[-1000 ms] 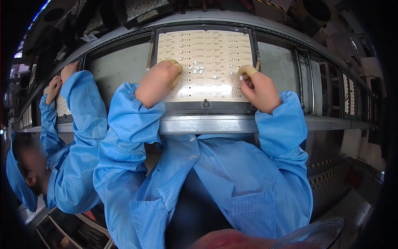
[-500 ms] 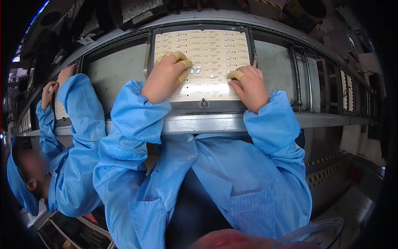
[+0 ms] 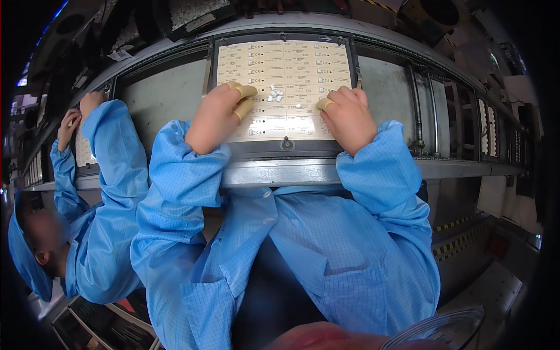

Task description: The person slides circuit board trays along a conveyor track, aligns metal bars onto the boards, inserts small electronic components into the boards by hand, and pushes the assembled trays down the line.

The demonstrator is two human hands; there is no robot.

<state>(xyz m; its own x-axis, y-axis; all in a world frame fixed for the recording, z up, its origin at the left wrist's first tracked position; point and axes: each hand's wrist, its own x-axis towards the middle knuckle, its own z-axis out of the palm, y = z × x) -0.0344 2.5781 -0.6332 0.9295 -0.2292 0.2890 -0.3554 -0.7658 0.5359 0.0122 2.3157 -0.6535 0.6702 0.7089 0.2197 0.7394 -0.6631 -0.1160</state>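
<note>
A cream panel (image 3: 300, 55) with repeated printed cells and small light components in two columns lies in a dark frame (image 3: 262, 153) in front of me. My left hand (image 3: 219, 114), in yellowish finger cots, bends over the panel's left side. Its thumb and fingertips come together over the left component column; whatever they pinch is hidden. To their right sits a loose cluster of small white parts (image 3: 275, 95). My right hand (image 3: 349, 116) curls over the right column, thumb and cotted finger close together, and what they hold is too small to tell. Near it lies a single white piece (image 3: 298, 107).
A metal rail (image 3: 286, 173) runs along the near side, with chain conveyor tracks either side of the frame. At left, a co-worker in a blue smock (image 3: 116, 157) has both hands at another panel (image 3: 86, 153). Bins of white parts (image 3: 195, 17) stand beyond the far rail.
My left hand has drawn left and slightly nearer to me, away from the white cluster, which shows more fully. My right hand has shifted slightly left.
</note>
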